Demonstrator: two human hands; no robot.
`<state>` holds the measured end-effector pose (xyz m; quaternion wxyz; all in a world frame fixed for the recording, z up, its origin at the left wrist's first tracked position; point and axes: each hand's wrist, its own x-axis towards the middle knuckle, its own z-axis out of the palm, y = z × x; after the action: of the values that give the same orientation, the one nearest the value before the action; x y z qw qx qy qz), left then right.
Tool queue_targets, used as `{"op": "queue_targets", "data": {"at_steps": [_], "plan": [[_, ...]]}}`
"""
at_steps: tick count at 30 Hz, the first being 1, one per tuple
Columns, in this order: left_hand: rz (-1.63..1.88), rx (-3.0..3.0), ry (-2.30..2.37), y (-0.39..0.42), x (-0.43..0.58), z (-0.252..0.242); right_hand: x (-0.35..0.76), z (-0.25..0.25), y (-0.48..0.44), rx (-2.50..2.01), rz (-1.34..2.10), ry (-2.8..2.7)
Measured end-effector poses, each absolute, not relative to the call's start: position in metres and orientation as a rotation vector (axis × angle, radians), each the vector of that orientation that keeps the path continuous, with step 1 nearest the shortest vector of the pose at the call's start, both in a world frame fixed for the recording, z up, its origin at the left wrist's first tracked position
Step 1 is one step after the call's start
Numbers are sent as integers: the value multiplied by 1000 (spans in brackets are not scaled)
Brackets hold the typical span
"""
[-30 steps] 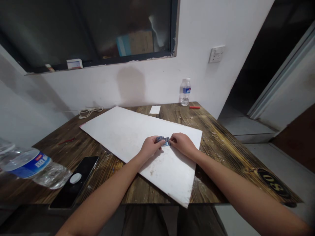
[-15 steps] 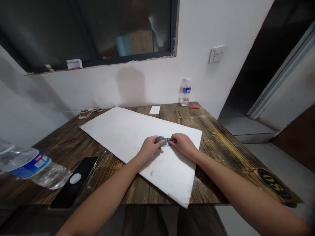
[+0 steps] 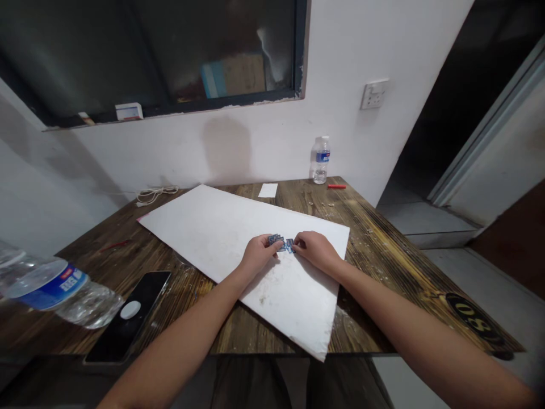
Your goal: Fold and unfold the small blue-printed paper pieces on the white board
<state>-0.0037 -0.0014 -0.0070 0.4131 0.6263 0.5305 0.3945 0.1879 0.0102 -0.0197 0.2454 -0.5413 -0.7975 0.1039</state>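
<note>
Blue-and-dark pieces (image 3: 275, 238) sit over the white board (image 3: 196, 221), pinched in the left hand (image 3: 258, 254); the right hand (image 3: 315, 249) pinches their right end. Whether both parts join is unclear; light, level fingertip pressure should keep small edges unbent.

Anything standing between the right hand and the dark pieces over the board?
Nothing visible. The right hand is right at the near end of the dark pieces. The left hand holds their other end, its thumb covering part. The phone lies well off left.
</note>
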Motion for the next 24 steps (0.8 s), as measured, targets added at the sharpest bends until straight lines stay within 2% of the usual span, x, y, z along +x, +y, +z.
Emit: {"op": "queue_targets", "data": {"at_steps": [24], "plan": [[1140,1637,1402,4,-10,-11,186,-17,7,-1484,303,-2146]]}}
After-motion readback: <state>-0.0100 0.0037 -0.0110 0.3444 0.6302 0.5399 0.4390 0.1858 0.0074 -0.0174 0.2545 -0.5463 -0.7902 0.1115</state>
